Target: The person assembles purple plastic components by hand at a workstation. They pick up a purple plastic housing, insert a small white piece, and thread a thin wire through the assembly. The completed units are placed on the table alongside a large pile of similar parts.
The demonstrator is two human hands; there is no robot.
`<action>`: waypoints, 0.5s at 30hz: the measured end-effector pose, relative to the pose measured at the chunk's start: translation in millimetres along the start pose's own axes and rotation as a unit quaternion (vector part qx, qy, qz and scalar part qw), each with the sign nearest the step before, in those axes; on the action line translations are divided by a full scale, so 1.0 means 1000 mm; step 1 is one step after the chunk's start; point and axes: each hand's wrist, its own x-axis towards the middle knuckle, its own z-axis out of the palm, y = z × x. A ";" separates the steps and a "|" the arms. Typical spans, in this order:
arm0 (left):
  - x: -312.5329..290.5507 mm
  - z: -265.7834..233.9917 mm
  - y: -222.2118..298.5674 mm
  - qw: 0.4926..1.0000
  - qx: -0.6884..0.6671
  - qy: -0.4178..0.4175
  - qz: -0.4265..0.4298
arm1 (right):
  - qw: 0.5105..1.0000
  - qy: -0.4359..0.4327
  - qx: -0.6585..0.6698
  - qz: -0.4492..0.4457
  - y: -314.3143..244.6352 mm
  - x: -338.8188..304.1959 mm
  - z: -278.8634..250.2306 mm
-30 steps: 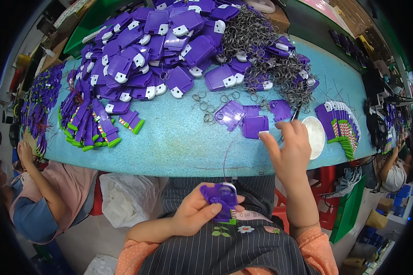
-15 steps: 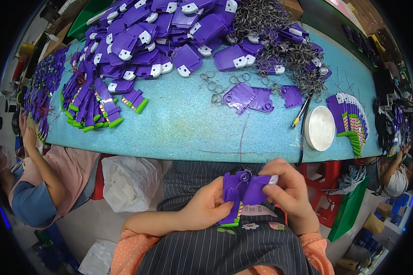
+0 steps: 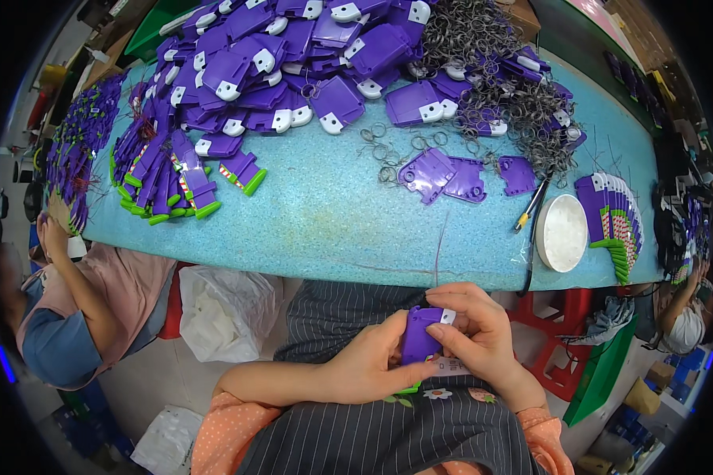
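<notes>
Above my lap, both hands are closed on a purple plastic casing (image 3: 419, 339) with a white corner. My left hand (image 3: 376, 354) grips its left side, the thumb along the lower edge. A bit of green tip (image 3: 408, 389) shows below that thumb. My right hand (image 3: 477, 326) pinches the casing by the white corner between thumb and fingers. A thin dark wire rises from the casing toward the table edge. The fingers hide how the two purple halves sit against each other.
On the blue table (image 3: 309, 229) lie a heap of purple covers with white corners (image 3: 249, 71), tangled metal springs (image 3: 467, 47), purple parts with green tips (image 3: 166, 182), a yellow-black tool (image 3: 524, 215), a white bowl (image 3: 562, 233) and a fanned row of assembled pieces (image 3: 612, 218). Co-workers sit either side.
The white-cornered half, tilted apart in my right hand, now lies over the half in my left hand, covering the coiled spring. My hands have drawn closer together.
</notes>
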 end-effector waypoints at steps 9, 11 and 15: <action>0.001 0.005 0.003 0.954 0.238 0.062 0.172 | 0.899 0.014 0.417 0.130 0.010 -0.011 0.004; 0.002 0.006 0.003 0.946 0.241 0.056 0.211 | 0.878 0.000 0.473 0.067 0.011 -0.010 0.010; 0.001 0.005 -0.003 0.941 0.241 0.053 0.231 | 0.917 -0.010 0.398 0.000 0.010 -0.009 0.009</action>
